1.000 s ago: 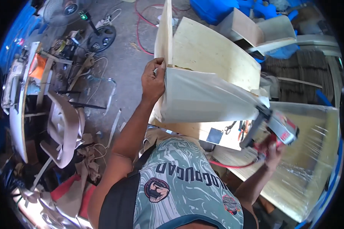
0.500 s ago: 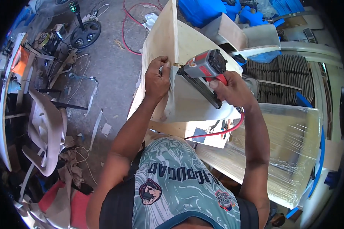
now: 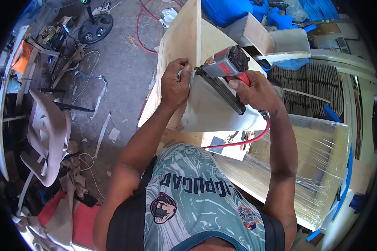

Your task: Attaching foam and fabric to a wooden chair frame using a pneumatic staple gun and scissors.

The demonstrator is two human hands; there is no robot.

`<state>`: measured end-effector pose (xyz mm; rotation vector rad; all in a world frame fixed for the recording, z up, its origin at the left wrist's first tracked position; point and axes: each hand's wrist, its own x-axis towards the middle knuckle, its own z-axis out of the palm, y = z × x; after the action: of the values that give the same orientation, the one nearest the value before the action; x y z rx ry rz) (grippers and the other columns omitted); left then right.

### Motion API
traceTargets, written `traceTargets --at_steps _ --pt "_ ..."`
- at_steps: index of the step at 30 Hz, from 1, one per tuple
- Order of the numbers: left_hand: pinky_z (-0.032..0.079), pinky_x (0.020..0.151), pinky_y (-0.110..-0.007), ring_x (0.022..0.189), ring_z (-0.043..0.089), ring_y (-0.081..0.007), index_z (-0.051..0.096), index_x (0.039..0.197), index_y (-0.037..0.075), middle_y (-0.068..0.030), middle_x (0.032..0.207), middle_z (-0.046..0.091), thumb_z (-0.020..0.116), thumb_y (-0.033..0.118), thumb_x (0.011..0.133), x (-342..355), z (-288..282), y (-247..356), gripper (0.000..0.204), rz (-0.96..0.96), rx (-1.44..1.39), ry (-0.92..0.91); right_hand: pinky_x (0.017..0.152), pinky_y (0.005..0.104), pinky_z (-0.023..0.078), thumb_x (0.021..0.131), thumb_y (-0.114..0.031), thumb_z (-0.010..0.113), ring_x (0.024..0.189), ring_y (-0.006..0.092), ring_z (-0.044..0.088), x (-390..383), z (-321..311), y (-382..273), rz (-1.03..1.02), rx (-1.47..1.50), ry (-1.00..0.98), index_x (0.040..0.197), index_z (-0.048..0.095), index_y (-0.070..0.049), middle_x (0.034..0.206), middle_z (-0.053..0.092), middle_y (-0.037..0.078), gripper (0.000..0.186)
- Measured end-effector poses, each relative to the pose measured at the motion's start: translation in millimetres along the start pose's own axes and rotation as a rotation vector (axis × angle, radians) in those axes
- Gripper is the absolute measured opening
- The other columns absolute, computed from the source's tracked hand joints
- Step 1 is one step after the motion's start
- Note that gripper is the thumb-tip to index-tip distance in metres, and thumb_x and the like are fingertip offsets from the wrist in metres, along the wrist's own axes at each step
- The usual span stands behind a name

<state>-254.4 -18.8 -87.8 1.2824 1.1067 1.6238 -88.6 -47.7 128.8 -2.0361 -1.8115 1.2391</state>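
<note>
My right hand [image 3: 259, 93] is wrapped round the red-trimmed handle of a grey pneumatic staple gun [image 3: 224, 62]. Its nose points left, at the edge of an upright plywood panel [image 3: 181, 46], close to my left fingertips. A red air hose [image 3: 262, 136] runs from the handle's base. My left hand [image 3: 176, 83] is closed at that panel edge, thumb and fingers pinched together. A bit of pale material shows between them, but its kind is unclear. Below the gun spreads the pale, smooth surface of the plywood piece [image 3: 209, 111].
On the right lies a plastic-wrapped wooden piece [image 3: 305, 163], with stacked dark corrugated sheets [image 3: 308, 85] behind it. A curved plywood form [image 3: 285, 44] and blue plastic [image 3: 226, 14] sit at the back. Scissors [image 3: 232, 136] rest near my waist. A pale curved shell [image 3: 50, 138] stands left.
The view has shifted slightly. The staple gun's nose is still near my left fingertips, and both hands keep nearly the same hold, with the panel slightly farther right in view.
</note>
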Motion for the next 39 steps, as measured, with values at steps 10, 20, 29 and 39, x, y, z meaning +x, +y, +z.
traceTargets --at_steps 10,20,29,39 --pt "0.052 0.088 -0.037 0.101 0.068 -0.0297 0.065 0.101 -0.001 -0.0169 0.111 0.070 0.063 0.013 0.096 -2 -6 3 0.016 -0.016 0.006 -0.016 0.052 0.0232 0.045 0.086 -0.042 0.076 0.056 0.0059 0.057 -26 -2 -1 -0.005 0.004 0.015 0.077 0.062 -0.003 0.061 0.056 -0.002 0.043" --pt "0.053 0.086 -0.037 0.100 0.068 -0.0302 0.063 0.099 -0.002 -0.0170 0.110 0.069 0.064 0.012 0.096 -5 -9 -2 0.014 0.019 0.008 -0.021 0.049 0.0255 0.040 0.087 -0.034 0.074 0.055 0.0053 0.051 -24 14 -1 -0.077 -0.129 0.036 0.081 0.064 -0.002 0.059 0.055 -0.002 0.034" --pt "0.053 0.087 -0.038 0.101 0.068 -0.0302 0.063 0.099 -0.001 -0.0170 0.110 0.069 0.063 0.012 0.096 -5 -10 0 0.014 0.030 0.039 -0.038 0.055 0.0312 0.045 0.085 -0.040 0.078 0.058 0.0108 0.054 -44 20 12 -0.024 -0.167 -0.090 0.102 0.070 0.001 0.062 0.059 0.005 0.045" --pt "0.054 0.084 -0.038 0.096 0.069 -0.0306 0.064 0.103 -0.001 -0.0162 0.106 0.070 0.064 0.013 0.095 -1 -7 -6 0.016 0.058 0.048 -0.020 0.059 0.0323 0.048 0.082 -0.026 0.082 0.058 0.0133 0.054 -70 34 18 -0.138 -0.158 -0.088 0.099 0.071 -0.001 0.068 0.066 0.007 0.031"
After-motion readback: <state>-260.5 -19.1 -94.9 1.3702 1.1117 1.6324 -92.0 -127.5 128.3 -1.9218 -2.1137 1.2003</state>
